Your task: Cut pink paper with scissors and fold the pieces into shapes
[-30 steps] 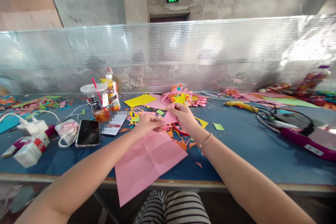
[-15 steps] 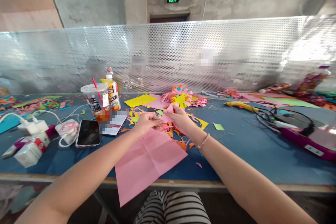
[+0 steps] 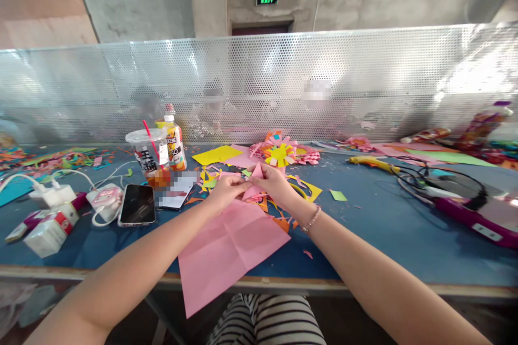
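Note:
Both my hands meet over the paper scraps at the middle of the table. My right hand (image 3: 275, 182) is closed on a small folded piece of pink paper (image 3: 256, 177), whose pointed tip sticks up. My left hand (image 3: 227, 188) pinches at the lower left of that same piece, its fingertips close to the right hand's. Below them lies a larger creased pink sheet (image 3: 232, 259), its near corner hanging over the table edge. Behind the hands stands a paper flower with a yellow centre (image 3: 280, 155) and pink petals around it.
Left of my hands are a phone (image 3: 137, 205), a plastic cup with a red straw (image 3: 148, 153), a drink bottle (image 3: 176, 145) and chargers (image 3: 106, 197). Cables (image 3: 437, 183) and a purple-edged object (image 3: 473, 221) lie at right. A perforated metal screen (image 3: 259, 75) stands behind.
My right hand has come slightly down and left, nearer my left hand, with the folded pink paper between them. The larger sheet stays put; the view has shifted slightly.

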The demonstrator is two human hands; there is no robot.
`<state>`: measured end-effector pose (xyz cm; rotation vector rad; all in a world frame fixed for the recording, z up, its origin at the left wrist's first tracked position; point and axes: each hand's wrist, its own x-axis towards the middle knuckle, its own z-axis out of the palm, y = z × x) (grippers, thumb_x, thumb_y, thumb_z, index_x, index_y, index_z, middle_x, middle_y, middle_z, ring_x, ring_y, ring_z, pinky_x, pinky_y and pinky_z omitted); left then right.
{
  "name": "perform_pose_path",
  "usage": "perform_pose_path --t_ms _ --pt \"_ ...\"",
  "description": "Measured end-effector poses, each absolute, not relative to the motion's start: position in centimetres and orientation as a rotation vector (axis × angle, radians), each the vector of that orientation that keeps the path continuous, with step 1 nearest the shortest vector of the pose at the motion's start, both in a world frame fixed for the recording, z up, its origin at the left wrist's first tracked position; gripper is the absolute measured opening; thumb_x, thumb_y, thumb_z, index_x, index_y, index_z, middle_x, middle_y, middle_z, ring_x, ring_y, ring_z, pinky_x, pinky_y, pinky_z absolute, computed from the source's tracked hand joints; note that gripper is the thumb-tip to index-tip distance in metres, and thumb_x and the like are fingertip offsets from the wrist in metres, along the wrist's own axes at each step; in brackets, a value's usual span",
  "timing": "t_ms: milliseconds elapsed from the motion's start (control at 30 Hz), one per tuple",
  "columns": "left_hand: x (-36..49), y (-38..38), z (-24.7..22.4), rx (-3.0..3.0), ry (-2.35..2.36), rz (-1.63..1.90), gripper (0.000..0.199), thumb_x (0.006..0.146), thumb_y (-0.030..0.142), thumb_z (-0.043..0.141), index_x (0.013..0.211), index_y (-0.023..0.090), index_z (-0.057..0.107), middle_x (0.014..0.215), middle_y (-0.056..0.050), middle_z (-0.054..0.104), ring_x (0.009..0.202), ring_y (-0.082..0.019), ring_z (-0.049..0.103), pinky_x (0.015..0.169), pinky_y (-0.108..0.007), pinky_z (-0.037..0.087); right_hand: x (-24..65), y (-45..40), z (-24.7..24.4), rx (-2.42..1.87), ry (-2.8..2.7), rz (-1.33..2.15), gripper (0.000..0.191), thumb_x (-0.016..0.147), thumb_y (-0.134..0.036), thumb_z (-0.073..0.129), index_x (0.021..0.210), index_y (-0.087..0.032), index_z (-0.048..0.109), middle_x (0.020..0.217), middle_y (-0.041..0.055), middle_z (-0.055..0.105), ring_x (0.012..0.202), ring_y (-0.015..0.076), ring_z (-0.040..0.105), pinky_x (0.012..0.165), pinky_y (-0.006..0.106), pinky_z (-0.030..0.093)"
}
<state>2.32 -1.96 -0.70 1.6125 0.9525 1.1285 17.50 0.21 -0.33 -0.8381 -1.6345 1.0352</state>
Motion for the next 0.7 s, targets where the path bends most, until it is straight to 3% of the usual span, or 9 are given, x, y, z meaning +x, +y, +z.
perform_pose_path --t_ms 167,367,700 --pt "2.4 -1.6 -1.1 1.698 0.966 1.167 0.03 0.065 0.041 0.06 0.057 0.012 0.054 0.051 0.003 0.043 0.048 -0.006 0.038 0.049 -0.021 0.035 17.2 -0.3 0.1 -0.788 -1.494 1.103 0.031 0.058 -0.026 0.067 0.085 -0.017 0.054 0.064 -0.0038 0.054 0.055 0.0085 0.05 0.053 0.022 0.04" --pt "2.7 -2.1 -0.4 1.727 0.914 1.136 0.03 0.066 0.041 0.058 0.056 0.013 0.049 0.049 0.004 0.04 0.045 -0.006 0.038 0.048 -0.022 0.035 17.8 -0.1 0.7 -0.736 -1.293 1.127 0.029 0.054 -0.024 0.07 0.076 -0.017 0.053 0.056 -0.0068 0.049 0.048 0.0048 0.045 0.047 0.018 0.035" --pt "2.5 -2.4 0.2 2.014 0.996 1.09 0.024 0.075 0.034 0.047 0.059 0.016 0.043 0.05 0.005 0.04 0.047 -0.007 0.036 0.049 -0.021 0.03 18.8 1.0 0.5 -0.708 -1.121 1.155 0.019 0.055 -0.021 0.068 0.063 -0.018 0.051 0.057 -0.0057 0.05 0.052 0.0052 0.048 0.051 0.018 0.04"
